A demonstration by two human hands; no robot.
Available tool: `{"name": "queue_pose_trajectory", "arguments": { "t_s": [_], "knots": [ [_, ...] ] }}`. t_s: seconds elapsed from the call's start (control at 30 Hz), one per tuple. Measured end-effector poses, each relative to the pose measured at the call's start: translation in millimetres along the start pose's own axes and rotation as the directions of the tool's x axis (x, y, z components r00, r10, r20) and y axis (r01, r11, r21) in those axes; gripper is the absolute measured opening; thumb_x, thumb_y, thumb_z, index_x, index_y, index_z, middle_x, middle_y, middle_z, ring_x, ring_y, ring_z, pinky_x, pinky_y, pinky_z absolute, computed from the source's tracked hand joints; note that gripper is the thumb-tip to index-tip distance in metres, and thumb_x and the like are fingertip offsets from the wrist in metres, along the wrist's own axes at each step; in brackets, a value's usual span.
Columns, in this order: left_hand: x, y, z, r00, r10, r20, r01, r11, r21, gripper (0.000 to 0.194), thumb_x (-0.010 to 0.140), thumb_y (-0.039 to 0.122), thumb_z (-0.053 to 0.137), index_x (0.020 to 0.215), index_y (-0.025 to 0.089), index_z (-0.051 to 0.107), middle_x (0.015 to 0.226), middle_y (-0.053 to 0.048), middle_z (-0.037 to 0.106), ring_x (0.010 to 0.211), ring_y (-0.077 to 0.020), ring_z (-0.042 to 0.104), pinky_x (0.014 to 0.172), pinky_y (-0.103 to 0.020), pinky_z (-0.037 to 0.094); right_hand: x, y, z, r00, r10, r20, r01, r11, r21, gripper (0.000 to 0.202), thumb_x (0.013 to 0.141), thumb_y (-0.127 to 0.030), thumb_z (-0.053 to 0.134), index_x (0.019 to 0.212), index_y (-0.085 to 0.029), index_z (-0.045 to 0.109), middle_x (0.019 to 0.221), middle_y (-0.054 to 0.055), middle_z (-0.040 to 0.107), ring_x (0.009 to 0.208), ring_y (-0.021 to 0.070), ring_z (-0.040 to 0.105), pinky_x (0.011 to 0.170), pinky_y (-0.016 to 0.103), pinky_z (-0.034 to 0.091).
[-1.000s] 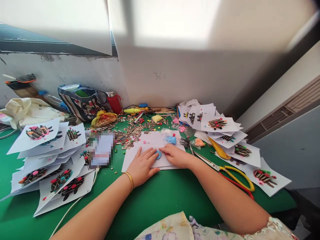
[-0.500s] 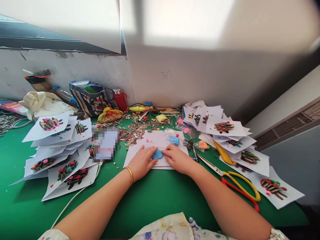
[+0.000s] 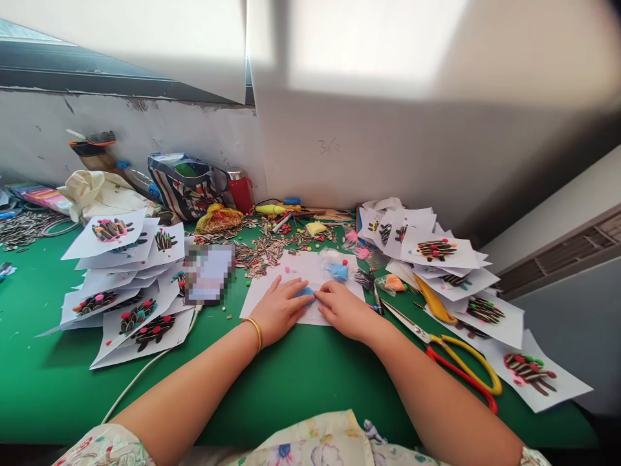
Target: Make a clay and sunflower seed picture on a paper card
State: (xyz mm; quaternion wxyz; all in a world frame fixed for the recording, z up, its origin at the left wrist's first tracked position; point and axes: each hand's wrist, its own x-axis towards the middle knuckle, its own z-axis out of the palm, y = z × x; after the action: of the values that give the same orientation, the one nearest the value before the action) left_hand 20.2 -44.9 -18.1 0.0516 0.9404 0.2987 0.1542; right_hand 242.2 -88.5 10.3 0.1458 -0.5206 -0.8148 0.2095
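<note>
A flattened piece of blue modelling clay (image 3: pixel 305 292) lies on a white paper sheet (image 3: pixel 262 298) in front of me. My left hand (image 3: pixel 280 307) is laid flat over the clay with its fingers stretched out, hiding most of it. From the other side, my right hand (image 3: pixel 343 308) has its fingers bent together, thumb and fingertips at the clay's right edge. Just beyond the hands, a bagged lump of blue clay (image 3: pixel 338 272) and a small pink ball (image 3: pixel 287 269) rest on the sheet.
Stacks of paper with seed pictures stand left (image 3: pixel 140 285) and right (image 3: pixel 451 272). Scissors (image 3: pixel 456 362) lie open by my right forearm. A phone (image 3: pixel 211 275) with a white cable is left of the paper. Loose sunflower seeds (image 3: pixel 264 252) and a red bottle (image 3: pixel 240 192) sit behind.
My left hand has slid over the blue clay and flattened, so less of the clay shows. My right hand stays almost in place. The view has shifted slightly left.
</note>
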Motion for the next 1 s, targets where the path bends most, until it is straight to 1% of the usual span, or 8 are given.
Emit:
{"name": "queue_pose_trajectory", "arguments": {
  "t_s": [0.13, 0.37, 0.43, 0.57, 0.73, 0.83, 0.93, 1.0],
  "knots": [
    [0.6, 1.9, -1.4, 0.998, 0.06, 0.02, -0.061, 0.998, 0.011, 0.032, 0.098, 0.026, 0.042, 0.123, 0.029, 0.061, 0.134, -0.006, 0.06, 0.133, -0.0233, 0.045, 0.116, -0.059, 0.017, -2.8, -1.9, -1.7, 1.0, -0.01, 0.028, 0.011, 0.999, -0.034, 0.031, 0.091, -0.022, 0.049, 0.122, -0.019, 0.057, 0.121, 0.011, 0.052, 0.113, 0.023, 0.05, 0.1, 0.036, 0.04],
    [1.8, 4.0, -5.4, 0.997, 0.017, 0.074, -0.016, 1.0, -0.018, 0.034, 0.095, 0.026, 0.044, 0.125, 0.031, 0.06, 0.136, -0.005, 0.058, 0.134, -0.0236, 0.044, 0.116, -0.058, 0.017, -6.5, -11.4, 7.5, 0.999, 0.037, 0.014, -0.034, 0.982, -0.187, 0.045, 0.087, -0.027, 0.058, 0.13, -0.017, 0.051, 0.133, 0.016, 0.049, 0.122, 0.0332, 0.044, 0.101, 0.048, 0.04],
    [1.7, 2.5, -5.8, 0.999, -0.022, 0.05, 0.025, 0.998, -0.059, 0.038, 0.094, 0.026, 0.047, 0.13, 0.029, 0.055, 0.138, -0.007, 0.056, 0.134, -0.023, 0.044, 0.117, -0.055, 0.02, -7.7, -11.4, 6.0, 0.999, 0.04, 0.014, -0.037, 0.984, -0.174, 0.045, 0.088, -0.027, 0.057, 0.131, -0.017, 0.05, 0.134, 0.015, 0.049, 0.122, 0.0326, 0.045, 0.101, 0.048, 0.04],
    [1.3, -1.9, -5.5, 0.985, -0.174, -0.011, 0.171, 0.979, -0.107, 0.056, 0.086, 0.033, 0.061, 0.139, 0.023, 0.044, 0.141, -0.011, 0.052, 0.133, -0.0251, 0.045, 0.117, -0.053, 0.022, -13.2, -12.2, 0.9, 0.998, 0.006, 0.054, 0.002, 0.988, -0.152, 0.05, 0.088, -0.031, 0.058, 0.136, -0.017, 0.047, 0.143, 0.016, 0.043, 0.127, 0.0319, 0.042, 0.103, 0.047, 0.038],
    [1.4, -5.4, -1.9, 0.972, -0.234, 0.031, 0.236, 0.963, -0.132, 0.062, 0.083, 0.037, 0.064, 0.139, 0.023, 0.041, 0.139, -0.01, 0.054, 0.133, -0.0261, 0.045, 0.117, -0.052, 0.022, -17.1, -18.9, 2.6, 0.996, -0.003, 0.095, 0.023, 0.975, -0.219, 0.057, 0.085, -0.037, 0.065, 0.135, -0.016, 0.049, 0.15, 0.018, 0.035, 0.132, 0.0375, 0.036, 0.103, 0.053, 0.037],
    [2.3, -6.5, -3.0, 0.967, -0.251, 0.051, 0.256, 0.955, -0.151, 0.064, 0.083, 0.037, 0.064, 0.14, 0.022, 0.04, 0.14, -0.009, 0.053, 0.131, -0.0256, 0.047, 0.117, -0.05, 0.022, -12.8, -16.1, 0.6, 0.999, -0.007, 0.035, 0.014, 0.982, -0.187, 0.042, 0.088, -0.035, 0.061, 0.126, -0.018, 0.057, 0.142, 0.016, 0.046, 0.125, 0.0333, 0.044, 0.1, 0.048, 0.04],
    [5.5, -7.5, -11.2, 0.955, -0.275, 0.109, 0.291, 0.94, -0.18, 0.071, 0.08, 0.039, 0.068, 0.142, 0.022, 0.038, 0.139, -0.008, 0.055, 0.128, -0.0267, 0.05, 0.116, -0.048, 0.026, -4.7, -7.5, -3.4, 0.996, 0.022, -0.092, -0.033, 0.993, -0.116, 0.023, 0.092, -0.027, 0.056, 0.112, -0.02, 0.064, 0.12, 0.011, 0.06, 0.112, 0.0258, 0.052, 0.094, 0.04, 0.042],
    [8.8, -8.1, -19.2, 0.943, -0.287, 0.167, 0.316, 0.929, -0.19, 0.081, 0.075, 0.038, 0.072, 0.144, 0.023, 0.035, 0.137, -0.008, 0.057, 0.128, -0.0288, 0.05, 0.113, -0.047, 0.031, 1.4, -2.1, -3.7, 0.988, 0.044, -0.15, -0.054, 0.997, -0.061, 0.015, 0.091, -0.023, 0.057, 0.103, -0.02, 0.066, 0.106, 0.008, 0.064, 0.103, 0.0221, 0.054, 0.089, 0.035, 0.043]
  ]
}}
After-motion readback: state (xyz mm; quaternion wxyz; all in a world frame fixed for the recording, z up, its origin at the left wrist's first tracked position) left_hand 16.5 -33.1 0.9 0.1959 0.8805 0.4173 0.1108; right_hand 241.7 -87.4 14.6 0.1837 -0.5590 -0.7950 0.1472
